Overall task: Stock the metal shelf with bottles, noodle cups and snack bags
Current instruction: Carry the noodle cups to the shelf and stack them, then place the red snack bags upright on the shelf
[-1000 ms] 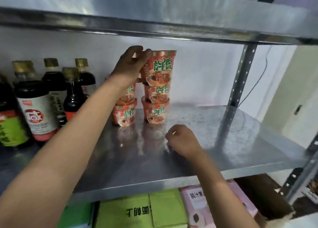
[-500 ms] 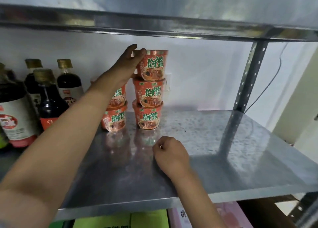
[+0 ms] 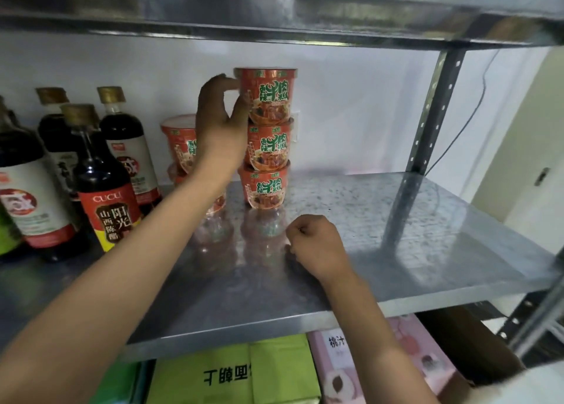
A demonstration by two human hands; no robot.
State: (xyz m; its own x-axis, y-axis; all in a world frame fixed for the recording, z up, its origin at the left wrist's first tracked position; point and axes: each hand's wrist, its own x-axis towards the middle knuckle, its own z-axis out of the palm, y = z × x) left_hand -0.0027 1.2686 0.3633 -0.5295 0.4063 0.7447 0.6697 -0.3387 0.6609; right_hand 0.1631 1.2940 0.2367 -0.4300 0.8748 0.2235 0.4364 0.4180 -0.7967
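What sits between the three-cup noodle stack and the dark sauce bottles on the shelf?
In the head view, a shorter noodle stack stands between them, partly hidden by the left hand that grips the top cup.

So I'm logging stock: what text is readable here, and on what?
"CUCU" and "山西陈醋": front bottle label.
"阳光": same label.
"咸": left bottle, partly.
"丁牌里": green pack, uncertain.
"桃汁": pink box.
Noodle cups: stylised, unreadable.

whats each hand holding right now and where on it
The left hand grips the top noodle cup of the three-high stack by its left side, just below the rim. The right hand is a closed fist on the shelf, holding nothing visible.
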